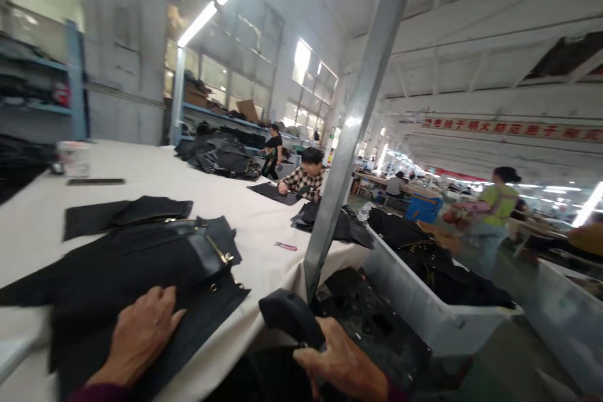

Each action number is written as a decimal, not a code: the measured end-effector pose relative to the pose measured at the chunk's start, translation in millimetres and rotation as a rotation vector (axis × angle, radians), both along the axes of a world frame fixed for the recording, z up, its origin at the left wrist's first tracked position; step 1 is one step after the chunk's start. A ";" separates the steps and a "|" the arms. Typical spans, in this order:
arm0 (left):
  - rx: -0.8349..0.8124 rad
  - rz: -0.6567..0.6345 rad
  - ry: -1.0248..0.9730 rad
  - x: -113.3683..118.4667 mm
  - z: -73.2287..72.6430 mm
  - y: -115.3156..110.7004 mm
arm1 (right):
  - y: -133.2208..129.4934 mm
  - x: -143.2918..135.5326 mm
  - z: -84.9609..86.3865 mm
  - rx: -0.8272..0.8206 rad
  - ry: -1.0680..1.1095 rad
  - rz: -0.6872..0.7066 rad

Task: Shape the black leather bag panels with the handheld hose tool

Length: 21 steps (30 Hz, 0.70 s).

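Black fabric pieces [127,264] with gold zippers and rings lie in a loose stack on the white-covered table [264,220]. Flat on this stack rests my left hand [144,330], its fingers close together but extended and the thumb apart. At the table's near right edge, my right hand [342,358] is wrapped round a curved black object [289,317], whose lower part is hidden. Dark material hangs below that hand. A small pink-handled tool [286,246] lies on the table beyond the stack.
A slanted metal post [353,125] rises at the table's right edge. Beyond it stands a white bin [424,289] of black pieces. Across the table, a person in a checked shirt [294,181] handles black fabric. A dark bar [95,181] and another black pile [219,154] lie farther back.
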<state>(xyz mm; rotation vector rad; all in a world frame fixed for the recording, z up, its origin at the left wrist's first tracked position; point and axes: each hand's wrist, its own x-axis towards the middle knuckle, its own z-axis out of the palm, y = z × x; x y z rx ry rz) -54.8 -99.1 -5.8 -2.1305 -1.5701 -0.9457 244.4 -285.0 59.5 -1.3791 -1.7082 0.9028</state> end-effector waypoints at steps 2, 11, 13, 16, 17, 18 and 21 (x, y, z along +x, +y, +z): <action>-0.001 0.048 0.082 5.9 -10.8 -5.1 | 0.5 0.4 -2.9 -0.013 -0.019 -0.023; -0.040 0.108 0.040 23.3 -45.6 -10.4 | 17.9 -2.4 -17.7 -0.114 -0.190 0.013; -0.053 0.110 0.027 22.7 -44.7 -11.6 | 23.3 -7.8 -18.5 -0.115 -0.212 0.040; -0.070 0.113 0.016 23.3 -40.3 -14.3 | 34.8 -17.4 -20.5 -0.140 -0.211 0.051; -0.076 0.111 0.010 23.5 -39.2 -15.0 | 39.8 -20.4 -21.8 -0.158 -0.196 0.056; -0.081 0.108 0.005 23.7 -38.7 -15.4 | 45.2 -23.1 -23.4 -0.177 -0.180 0.063; -0.087 0.092 -0.009 22.9 -40.7 -14.9 | 63.0 -30.6 -27.6 -0.205 -0.146 0.112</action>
